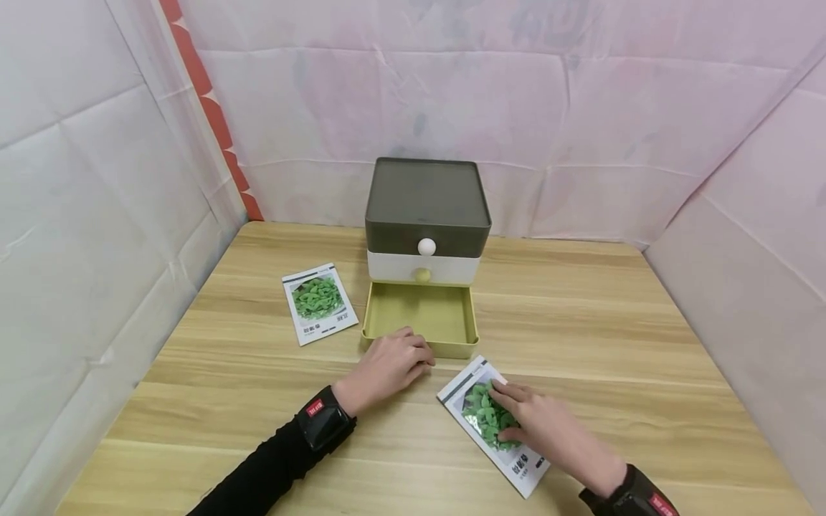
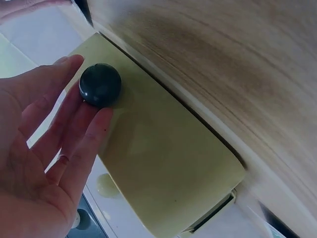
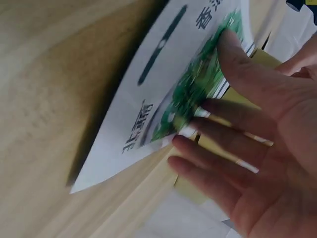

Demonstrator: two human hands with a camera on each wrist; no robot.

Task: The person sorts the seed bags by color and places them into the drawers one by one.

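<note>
Glossy white paper with a green pod print: seed packet (image 1: pixel 493 423) flat on the wooden table (image 1: pixel 645 337), just in front of the open yellow-green drawer (image 1: pixel 419 315) and off its right front corner. Lies directly under the right hand (image 1: pixel 548 430), well nearer to it than to the left hand (image 1: pixel 387 365). Long axis on a diagonal, from far-left beside the drawer corner to near-right toward the person; plain top end pointing at the drawer, printed-text end pointing back to the right wrist. Right hand spread and flat, fingertips (image 3: pixel 185 131) straight at the packet's edge and thumb on the green print, pressing rather than pinching. Left hand apart from the right, resting at the drawer front (image 2: pixel 168 163), fingers relaxed and lying to either side of the dark knob (image 2: pixel 100 84), touching it but not closed round it. Drawer pulled out of the bottom of a small stacked drawer unit (image 1: pixel 426 208), hollow bare as far as visible. Second packet (image 1: pixel 319 301) of the same print left of the drawer, upright to the viewer, beyond the left hand and untouched.
</note>
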